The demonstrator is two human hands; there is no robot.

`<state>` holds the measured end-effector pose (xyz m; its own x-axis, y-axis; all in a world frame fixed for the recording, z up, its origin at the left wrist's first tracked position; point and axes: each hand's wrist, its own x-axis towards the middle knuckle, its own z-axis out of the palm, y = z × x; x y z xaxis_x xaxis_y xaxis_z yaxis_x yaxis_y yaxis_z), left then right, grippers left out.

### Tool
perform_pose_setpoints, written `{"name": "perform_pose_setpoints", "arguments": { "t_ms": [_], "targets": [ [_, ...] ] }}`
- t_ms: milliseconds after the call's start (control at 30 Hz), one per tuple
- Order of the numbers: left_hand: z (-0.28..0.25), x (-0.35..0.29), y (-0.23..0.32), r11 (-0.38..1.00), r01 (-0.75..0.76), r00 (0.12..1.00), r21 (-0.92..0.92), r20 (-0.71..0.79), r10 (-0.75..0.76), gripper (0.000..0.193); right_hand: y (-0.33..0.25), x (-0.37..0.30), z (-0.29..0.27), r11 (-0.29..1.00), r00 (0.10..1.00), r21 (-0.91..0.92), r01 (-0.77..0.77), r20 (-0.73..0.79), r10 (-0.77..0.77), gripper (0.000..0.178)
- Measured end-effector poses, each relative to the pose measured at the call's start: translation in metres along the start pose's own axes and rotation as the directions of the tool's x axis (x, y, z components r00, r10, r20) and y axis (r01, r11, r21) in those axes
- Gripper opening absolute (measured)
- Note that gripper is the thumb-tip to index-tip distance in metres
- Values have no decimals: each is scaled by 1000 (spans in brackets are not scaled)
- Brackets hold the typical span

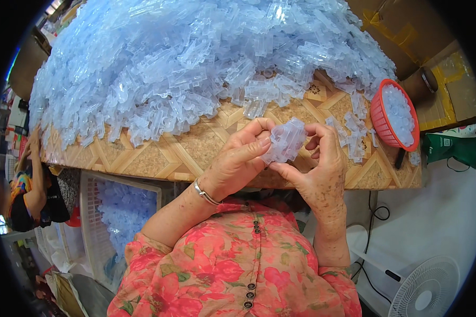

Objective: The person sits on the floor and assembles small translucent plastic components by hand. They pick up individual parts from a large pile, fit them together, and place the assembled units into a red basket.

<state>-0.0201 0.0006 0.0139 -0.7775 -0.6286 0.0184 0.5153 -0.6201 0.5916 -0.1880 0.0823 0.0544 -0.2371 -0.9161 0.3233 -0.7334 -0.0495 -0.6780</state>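
In front of my chest I hold a cluster of small clear bluish plastic pieces (285, 141) between both hands. My left hand (237, 156) grips its left side, the thumb laid along it. From the right, the index finger and thumb of my right hand (322, 169) close on the cluster's edge. Its exact make-up is hard to see behind the fingers. Just beyond the hands, loose clear plastic pieces (272, 90) lie on the wood-patterned tabletop (222, 127).
A tall heap of clear plastic pieces (195, 47) covers the table's far side. To the right stand a red plastic basket (378, 119) of small pieces, cardboard boxes (457, 84) and a white fan (426, 296). A white crate (92, 211) sits lower left; another person's arm (34, 174) shows far left.
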Motion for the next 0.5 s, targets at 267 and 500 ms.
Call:
{"name": "perform_pose_setpoints", "arguments": {
  "t_ms": [267, 500],
  "targets": [
    [-1, -1, 0, 1000, -21, 1000, 9, 3, 20, 54, 2, 4, -1, 992, 993, -58, 114, 3, -114, 84],
    [9, -1, 2, 997, -54, 998, 50, 30, 52, 71, 7, -4, 4, 988, 995, 121, 96, -31, -93, 83]
  ]
}}
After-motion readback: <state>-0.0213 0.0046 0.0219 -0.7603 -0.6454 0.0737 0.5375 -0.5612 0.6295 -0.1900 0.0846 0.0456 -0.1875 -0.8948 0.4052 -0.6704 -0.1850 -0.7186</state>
